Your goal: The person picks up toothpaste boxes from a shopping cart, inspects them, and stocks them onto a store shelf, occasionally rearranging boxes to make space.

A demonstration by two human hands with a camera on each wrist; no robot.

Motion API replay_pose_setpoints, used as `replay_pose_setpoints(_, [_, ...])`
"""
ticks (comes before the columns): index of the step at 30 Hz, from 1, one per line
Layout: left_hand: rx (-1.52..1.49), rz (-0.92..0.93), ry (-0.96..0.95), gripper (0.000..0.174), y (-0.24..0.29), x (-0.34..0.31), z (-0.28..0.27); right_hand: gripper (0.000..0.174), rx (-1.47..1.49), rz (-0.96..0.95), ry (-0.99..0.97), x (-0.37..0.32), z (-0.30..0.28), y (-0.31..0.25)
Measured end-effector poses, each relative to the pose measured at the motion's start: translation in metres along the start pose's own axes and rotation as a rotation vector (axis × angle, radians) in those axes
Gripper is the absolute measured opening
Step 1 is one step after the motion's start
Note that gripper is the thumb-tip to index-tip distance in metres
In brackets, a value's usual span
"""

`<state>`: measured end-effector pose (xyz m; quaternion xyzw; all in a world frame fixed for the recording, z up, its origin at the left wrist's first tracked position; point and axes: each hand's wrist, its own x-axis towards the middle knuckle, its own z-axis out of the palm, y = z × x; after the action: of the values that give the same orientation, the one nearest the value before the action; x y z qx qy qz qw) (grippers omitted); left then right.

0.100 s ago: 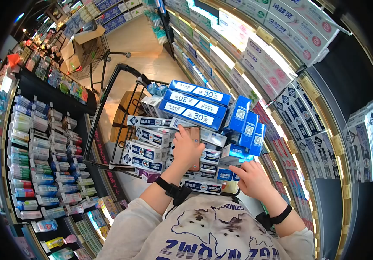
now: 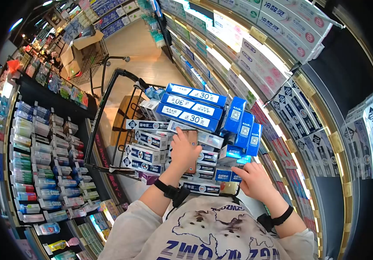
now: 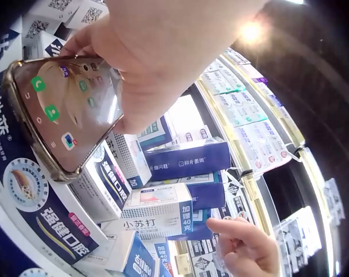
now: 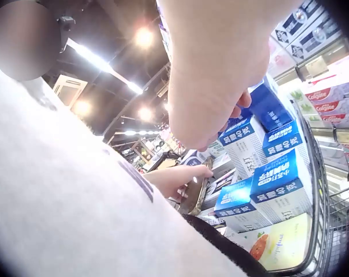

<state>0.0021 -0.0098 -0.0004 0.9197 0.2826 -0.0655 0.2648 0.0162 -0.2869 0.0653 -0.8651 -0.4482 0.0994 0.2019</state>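
My left hand [image 2: 184, 154] grips a smartphone [image 2: 193, 138] above the toothpaste boxes [image 2: 151, 138] piled in a shopping cart [image 2: 92, 130]. In the left wrist view the lit screen [image 3: 64, 107] shows app icons, and the phone has a clear-edged case. My right hand [image 2: 256, 181] holds nothing; its index finger points out while the other fingers curl loosely. That hand hovers close by the blue-and-white toothpaste boxes [image 2: 223, 175] at the cart's near right side. Larger blue boxes [image 2: 190, 118] lie on top of the pile, and more blue ones [image 2: 235, 117] lean to their right.
Lit shelves of toothpaste cartons [image 2: 260, 60] curve along the right. A rack of hanging toothbrush packs [image 2: 48, 167] lines the left. Further up the aisle stands another cart with an open cardboard box [image 2: 80, 47]. A yellow box [image 4: 287, 245] sits at the cart's near end.
The head view has shifted slightly, so the cart and shelves appear a little further left. Both hands keep nearly the same pose, the phone still in the left one.
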Motion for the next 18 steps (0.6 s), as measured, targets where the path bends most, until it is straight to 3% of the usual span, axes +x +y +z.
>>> replay_pose_setpoints(4, [-0.006, 0.105, 0.097, 0.115, -0.025, -0.004, 0.011, 0.047, 0.031, 0.008, 0.045, -0.011, -0.002, 0.006])
replay_pose_setpoints(7, [0.005, 0.087, 0.191, 0.136, -0.028, -0.022, 0.010, 0.047, 0.048, 0.016, 0.074, -0.020, -0.003, 0.016])
replay_pose_setpoints(12, [0.026, 0.030, 0.191, 0.120, -0.032, -0.021, 0.021, 0.046, 0.069, 0.018, 0.084, -0.030, 0.001, 0.033])
replay_pose_setpoints(13, [0.041, 0.070, 0.258, 0.109, -0.037, -0.018, 0.025, 0.046, 0.074, 0.006, 0.091, -0.032, 0.001, 0.036])
replay_pose_setpoints(15, [-0.093, 0.120, 0.165, 0.080, -0.044, -0.014, 0.016, 0.048, 0.066, 0.000, 0.098, -0.036, -0.003, 0.041])
replay_pose_setpoints(17, [-0.251, 0.199, 0.157, 0.073, -0.040, -0.032, 0.000, 0.049, 0.068, 0.008, 0.064, -0.040, -0.006, 0.048])
replay_pose_setpoints(18, [-0.308, 0.182, 0.053, 0.075, -0.047, -0.039, -0.011, 0.049, 0.078, 0.003, 0.064, -0.042, -0.006, 0.052])
